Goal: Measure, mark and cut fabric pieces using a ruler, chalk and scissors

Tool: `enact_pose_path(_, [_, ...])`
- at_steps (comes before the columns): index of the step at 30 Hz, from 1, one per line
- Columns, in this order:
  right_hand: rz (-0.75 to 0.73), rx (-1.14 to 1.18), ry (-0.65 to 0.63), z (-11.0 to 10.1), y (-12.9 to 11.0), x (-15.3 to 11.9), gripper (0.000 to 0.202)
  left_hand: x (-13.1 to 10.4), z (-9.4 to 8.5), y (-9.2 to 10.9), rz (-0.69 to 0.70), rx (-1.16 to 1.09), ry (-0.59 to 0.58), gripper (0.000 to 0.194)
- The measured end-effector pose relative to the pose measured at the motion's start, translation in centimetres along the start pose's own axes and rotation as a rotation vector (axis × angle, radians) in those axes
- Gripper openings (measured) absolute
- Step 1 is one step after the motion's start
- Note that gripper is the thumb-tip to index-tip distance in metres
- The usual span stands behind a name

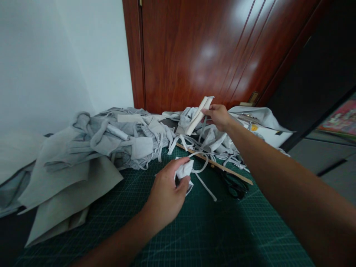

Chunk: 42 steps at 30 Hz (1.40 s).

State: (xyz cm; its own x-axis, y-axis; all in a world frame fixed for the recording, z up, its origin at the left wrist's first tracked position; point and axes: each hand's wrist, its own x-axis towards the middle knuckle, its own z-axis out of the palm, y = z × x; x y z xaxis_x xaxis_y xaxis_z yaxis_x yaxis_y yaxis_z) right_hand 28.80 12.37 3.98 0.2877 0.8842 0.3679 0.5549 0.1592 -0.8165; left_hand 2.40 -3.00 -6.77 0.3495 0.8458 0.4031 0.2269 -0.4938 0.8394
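Note:
My left hand [168, 187] is closed around a small folded piece of pale grey fabric [184, 170] above the green cutting mat [200, 230]. Thin fabric cords [205, 187] trail from beside it onto the mat. Farther out, my right hand [218, 115] pinches a cream folded strip [198, 118] between thumb and fingers, holding it tilted over a heap of fabric scraps. What the strip is made of I cannot tell. Below it lie a wooden ruler-like stick [222, 167] and black-handled scissors [236, 185], whose blades are partly hidden.
A large pile of grey fabric pieces [111, 137] spreads along the left and back, with flat sheets [75, 189] hanging over the mat. More scraps [219, 142] and a white bag-like container [267, 126] sit at the back right. Behind stands a reddish wooden door [189, 52].

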Motion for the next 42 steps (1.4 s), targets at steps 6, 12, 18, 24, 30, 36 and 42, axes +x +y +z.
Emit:
enact_pose_path(6, [0.045,0.288,-0.069,-1.4,-1.5,-3.9,0.028,4.8,-0.1,-0.1,-0.072,0.002,0.119,0.046])
enact_pose_path(12, [0.051,0.345,-0.145,-3.0,-1.0,-7.8,0.031,13.2,1.8,2.2,-0.089,-0.108,0.219,0.076])
enact_pose_path(18, [0.022,0.252,-0.271,-3.4,0.3,-11.5,0.038,12.2,4.9,4.1,-0.134,-0.405,0.037,0.022])
enact_pose_path(24, [-0.021,0.054,-0.105,-4.5,1.3,-11.5,0.036,8.0,4.1,2.7,-0.260,-0.631,0.130,0.016])
enact_pose_path(30, [-0.204,0.042,-0.215,-2.0,0.3,-16.3,0.085,5.8,3.6,3.2,-0.261,-0.708,0.224,0.025])
enact_pose_path(36, [-0.083,0.495,-0.434,-0.5,0.0,-20.7,0.068,3.4,2.7,4.8,-0.213,-0.679,0.019,0.034])
enact_pose_path(42, [-0.061,0.467,-0.256,-0.6,2.1,-22.1,0.051,1.7,2.1,1.9,-0.122,-0.416,0.078,0.092])
